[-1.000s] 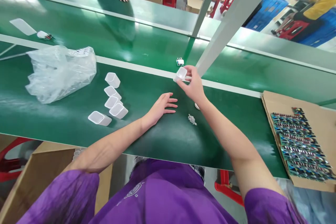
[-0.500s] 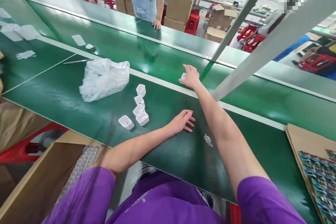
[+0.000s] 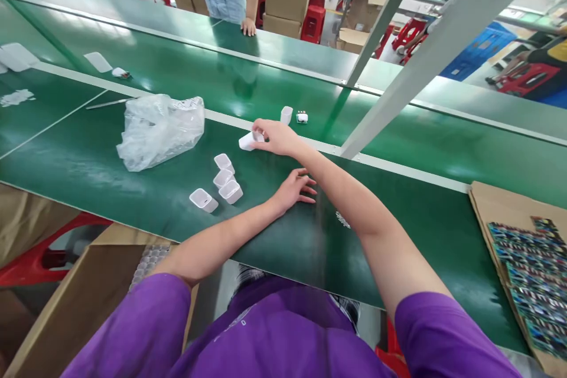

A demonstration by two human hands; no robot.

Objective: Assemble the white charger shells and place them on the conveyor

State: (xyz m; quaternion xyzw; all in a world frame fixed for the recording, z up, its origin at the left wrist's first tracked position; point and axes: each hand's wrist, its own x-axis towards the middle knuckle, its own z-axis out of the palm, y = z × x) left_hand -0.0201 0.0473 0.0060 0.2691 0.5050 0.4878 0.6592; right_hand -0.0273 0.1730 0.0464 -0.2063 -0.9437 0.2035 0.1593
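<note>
In my right hand [image 3: 275, 137] is a white plastic housing [image 3: 248, 141], pinched between thumb and fingers above the pale strip of the bench. My left hand [image 3: 296, 190] rests on the green top with its fingers spread, holding nothing. Several more white open-topped housings [image 3: 231, 191] stand in a cluster to the left of my hands. Beyond my right hand another white housing [image 3: 286, 115] stands upright beside a small white part with a circuit board [image 3: 302, 117]. Partly behind my right forearm lies a little pile of tiny clear pieces [image 3: 342, 220].
A clear plastic bag [image 3: 162, 130] lies left of the housings. Circuit boards [image 3: 527, 271] cover cardboard at the right. A slanted metal post [image 3: 398, 88] rises from the bench beyond my right arm. Across the bench stands a person, one hand [image 3: 248, 26] on the edge.
My right hand has let go of a housing on the far side, moved left and toward me, and picked up one from the cluster. My left hand stays resting; the view has shifted.
</note>
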